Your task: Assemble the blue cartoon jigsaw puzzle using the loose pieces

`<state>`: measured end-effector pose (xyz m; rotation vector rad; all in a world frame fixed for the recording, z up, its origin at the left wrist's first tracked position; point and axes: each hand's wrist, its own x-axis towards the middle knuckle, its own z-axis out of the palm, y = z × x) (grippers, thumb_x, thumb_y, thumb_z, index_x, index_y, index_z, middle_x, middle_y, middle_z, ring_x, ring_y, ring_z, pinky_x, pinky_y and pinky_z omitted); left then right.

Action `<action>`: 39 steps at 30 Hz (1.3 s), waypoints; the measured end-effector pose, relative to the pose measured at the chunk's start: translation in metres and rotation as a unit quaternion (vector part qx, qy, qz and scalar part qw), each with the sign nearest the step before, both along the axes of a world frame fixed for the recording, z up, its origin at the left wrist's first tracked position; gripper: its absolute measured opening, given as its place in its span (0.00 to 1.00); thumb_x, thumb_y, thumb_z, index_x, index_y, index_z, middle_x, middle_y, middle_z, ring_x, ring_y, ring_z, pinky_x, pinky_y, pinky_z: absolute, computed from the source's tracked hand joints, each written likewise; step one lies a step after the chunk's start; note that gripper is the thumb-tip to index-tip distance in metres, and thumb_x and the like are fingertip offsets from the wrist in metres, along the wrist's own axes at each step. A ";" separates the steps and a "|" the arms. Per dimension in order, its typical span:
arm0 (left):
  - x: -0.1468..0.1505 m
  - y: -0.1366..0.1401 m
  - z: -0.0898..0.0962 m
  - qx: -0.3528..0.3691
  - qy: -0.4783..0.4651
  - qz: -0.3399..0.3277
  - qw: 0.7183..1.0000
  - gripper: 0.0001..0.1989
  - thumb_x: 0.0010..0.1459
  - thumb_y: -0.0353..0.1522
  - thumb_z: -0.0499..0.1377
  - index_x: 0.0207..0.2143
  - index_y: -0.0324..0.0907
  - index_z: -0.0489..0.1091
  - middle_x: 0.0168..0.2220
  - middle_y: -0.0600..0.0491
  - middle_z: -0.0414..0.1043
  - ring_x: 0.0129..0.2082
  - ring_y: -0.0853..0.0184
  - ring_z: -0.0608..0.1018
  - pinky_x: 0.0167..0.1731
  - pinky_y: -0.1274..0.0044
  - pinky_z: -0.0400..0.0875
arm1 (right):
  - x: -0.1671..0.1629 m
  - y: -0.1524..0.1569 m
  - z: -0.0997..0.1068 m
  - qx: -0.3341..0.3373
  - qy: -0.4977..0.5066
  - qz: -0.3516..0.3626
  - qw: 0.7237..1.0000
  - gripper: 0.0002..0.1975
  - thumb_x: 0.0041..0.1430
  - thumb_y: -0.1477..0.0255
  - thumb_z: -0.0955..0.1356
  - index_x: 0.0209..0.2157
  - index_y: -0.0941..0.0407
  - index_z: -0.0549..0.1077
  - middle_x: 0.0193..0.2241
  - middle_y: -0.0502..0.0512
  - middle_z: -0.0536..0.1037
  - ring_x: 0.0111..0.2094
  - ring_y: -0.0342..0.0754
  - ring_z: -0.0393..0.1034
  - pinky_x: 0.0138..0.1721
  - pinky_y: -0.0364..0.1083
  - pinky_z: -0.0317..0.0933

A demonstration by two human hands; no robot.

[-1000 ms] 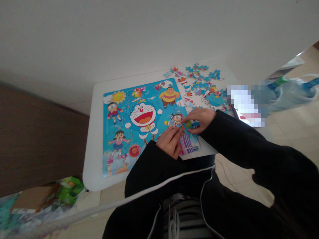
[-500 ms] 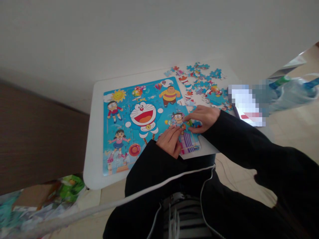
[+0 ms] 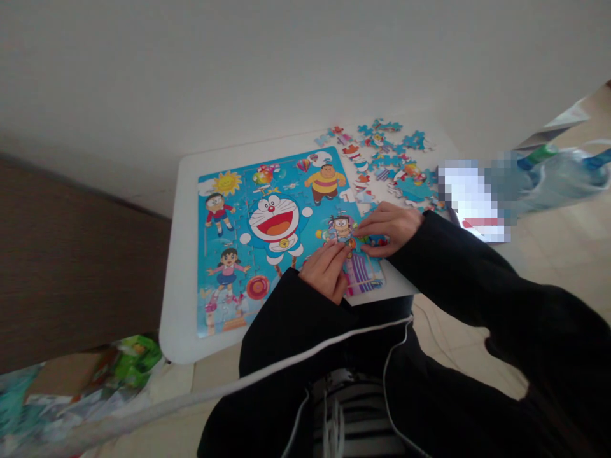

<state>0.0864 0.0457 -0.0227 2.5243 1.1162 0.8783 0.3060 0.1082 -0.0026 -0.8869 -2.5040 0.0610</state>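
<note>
A jigsaw puzzle (image 3: 305, 191) with a blue cartoon picture lies flat on a small white table. My left hand (image 3: 327, 270) rests over its lower right part, fingers stretched side by side, fingertips touching the pieces below a cartoon figure in glasses. Just to its right, my right hand (image 3: 391, 228) bends over the puzzle's right edge. Its thumb and fingers are set around a small colourful puzzle piece (image 3: 366, 240), which they partly hide. Loose puzzle pieces (image 3: 415, 187) lie beyond my right hand.
The white table (image 3: 184, 299) stands against a pale wall. At its right side is a lit phone (image 3: 475, 200), partly pixelated, near clear plastic bottles (image 3: 548, 178). A white cable (image 3: 286, 356) crosses in front of me. Bags and a cardboard box (image 3: 64, 375) lie lower left.
My right hand's fingers have shifted very slightly at the puzzle's right edge. My left hand stays where it was.
</note>
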 end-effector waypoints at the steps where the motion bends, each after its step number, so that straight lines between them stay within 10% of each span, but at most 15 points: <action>1: 0.000 0.000 0.000 -0.001 0.003 0.001 1.000 0.19 0.59 0.24 0.48 0.52 0.33 0.66 0.52 0.43 0.70 0.56 0.61 0.69 0.56 0.68 0.67 | 0.000 0.001 -0.001 0.009 0.002 0.006 1.000 0.10 0.54 0.67 0.67 0.35 0.53 0.79 0.31 0.51 0.81 0.28 0.47 0.70 0.29 0.46 0.66; 16: 0.005 0.003 -0.015 0.068 -0.032 0.019 0.997 0.19 0.58 0.24 0.46 0.49 0.33 0.69 0.49 0.44 0.72 0.53 0.61 0.72 0.53 0.69 0.69 | -0.003 0.006 -0.001 -0.074 -0.050 0.006 0.996 0.15 0.51 0.62 0.68 0.38 0.52 0.79 0.32 0.53 0.79 0.29 0.46 0.67 0.34 0.46 0.60; 39: 0.004 0.005 -0.023 0.102 -0.005 0.017 0.995 0.22 0.57 0.27 0.46 0.52 0.35 0.68 0.51 0.45 0.72 0.54 0.61 0.71 0.53 0.69 0.69 | -0.006 -0.016 0.016 -0.005 -0.068 -0.025 0.997 0.12 0.62 0.67 0.65 0.32 0.55 0.78 0.34 0.52 0.78 0.34 0.46 0.64 0.34 0.44 0.60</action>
